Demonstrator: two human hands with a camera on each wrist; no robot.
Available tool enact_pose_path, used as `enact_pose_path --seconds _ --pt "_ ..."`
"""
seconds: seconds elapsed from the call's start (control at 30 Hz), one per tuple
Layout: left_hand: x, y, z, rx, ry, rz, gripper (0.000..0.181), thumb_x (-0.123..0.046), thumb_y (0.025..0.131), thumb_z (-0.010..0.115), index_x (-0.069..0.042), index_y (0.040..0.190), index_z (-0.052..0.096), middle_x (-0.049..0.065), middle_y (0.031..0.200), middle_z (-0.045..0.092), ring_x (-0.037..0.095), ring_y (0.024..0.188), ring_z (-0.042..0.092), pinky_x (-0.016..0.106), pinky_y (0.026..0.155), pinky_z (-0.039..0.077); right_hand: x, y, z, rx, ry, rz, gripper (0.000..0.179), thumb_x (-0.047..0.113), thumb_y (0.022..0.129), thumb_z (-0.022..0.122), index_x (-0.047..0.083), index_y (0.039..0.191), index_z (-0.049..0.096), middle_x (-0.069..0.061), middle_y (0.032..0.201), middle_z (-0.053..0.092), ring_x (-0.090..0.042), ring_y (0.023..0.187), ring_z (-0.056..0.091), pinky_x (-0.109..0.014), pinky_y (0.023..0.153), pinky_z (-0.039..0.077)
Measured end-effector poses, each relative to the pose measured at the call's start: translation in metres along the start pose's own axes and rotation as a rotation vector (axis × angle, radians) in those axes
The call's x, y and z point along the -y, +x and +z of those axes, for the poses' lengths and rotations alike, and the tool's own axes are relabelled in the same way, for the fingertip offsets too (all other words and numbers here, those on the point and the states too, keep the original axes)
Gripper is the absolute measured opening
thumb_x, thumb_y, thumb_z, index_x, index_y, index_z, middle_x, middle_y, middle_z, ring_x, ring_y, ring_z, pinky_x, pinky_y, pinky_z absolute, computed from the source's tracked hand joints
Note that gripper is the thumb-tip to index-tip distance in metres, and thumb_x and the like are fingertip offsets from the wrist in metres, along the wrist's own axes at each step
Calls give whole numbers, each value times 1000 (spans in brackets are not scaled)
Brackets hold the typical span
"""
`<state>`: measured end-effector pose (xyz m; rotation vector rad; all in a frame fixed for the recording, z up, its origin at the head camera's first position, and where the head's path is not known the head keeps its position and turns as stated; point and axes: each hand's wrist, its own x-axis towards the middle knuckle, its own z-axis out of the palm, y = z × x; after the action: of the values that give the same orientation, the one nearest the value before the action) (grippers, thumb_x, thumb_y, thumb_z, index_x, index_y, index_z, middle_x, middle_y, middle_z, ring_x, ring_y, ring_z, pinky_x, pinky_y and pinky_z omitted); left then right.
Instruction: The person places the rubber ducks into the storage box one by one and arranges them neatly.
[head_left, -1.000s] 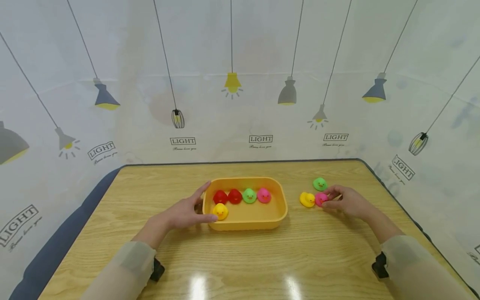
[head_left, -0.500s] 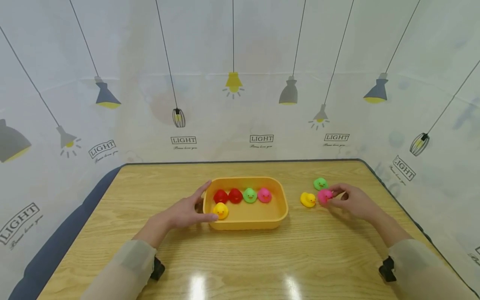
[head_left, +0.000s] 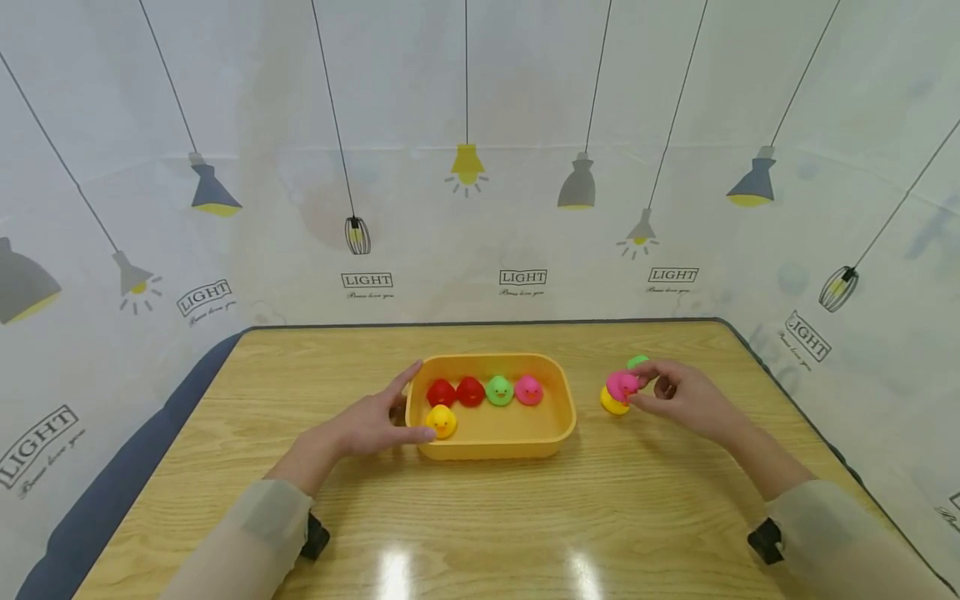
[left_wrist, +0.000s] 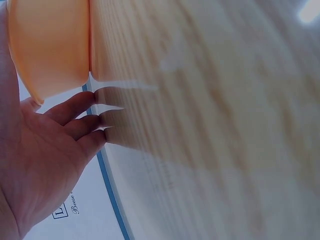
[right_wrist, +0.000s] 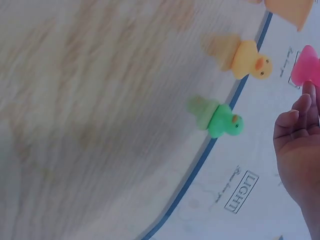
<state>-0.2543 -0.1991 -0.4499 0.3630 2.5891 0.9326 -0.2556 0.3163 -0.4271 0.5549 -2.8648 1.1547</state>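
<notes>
My right hand (head_left: 686, 402) pinches a pink rubber duck (head_left: 622, 386) between thumb and fingers, held up off the table in the right wrist view. Below it, partly covered in the head view, sits a yellow rubber duck (right_wrist: 248, 60). A green rubber duck (right_wrist: 225, 121) stands close by, mostly behind my fingers in the head view. My left hand (head_left: 372, 423) rests against the left end of a yellow-orange tray (head_left: 491, 451), thumb at the front rim and index finger at the back one. In the left wrist view its other fingers (left_wrist: 82, 125) reach down beside the tray.
Inside the tray are two red ducks (head_left: 456, 392), a green duck (head_left: 499, 391), a pink duck (head_left: 528, 390) and a yellow duck (head_left: 441, 422). The wooden table (head_left: 480, 525) ends at a patterned backdrop (head_left: 450, 242) behind and at the sides.
My right hand has lifted the pink duck from beside the yellow one and carried it left, over the yellow duck. The left hand and the tray have stayed in place.
</notes>
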Motion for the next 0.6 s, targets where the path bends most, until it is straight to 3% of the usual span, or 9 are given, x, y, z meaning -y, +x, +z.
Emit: enact_pose_path --seconds 0.6 --pt "1 2 0 -1 -1 -4 119 -77 86 79 -54 173 2 18 164 57 43 146 55 69 125 40 54 33 46 44 42 -98 35 24 96 87 13 127 76 -8 108 72 -17 81 55 -24 68 46"
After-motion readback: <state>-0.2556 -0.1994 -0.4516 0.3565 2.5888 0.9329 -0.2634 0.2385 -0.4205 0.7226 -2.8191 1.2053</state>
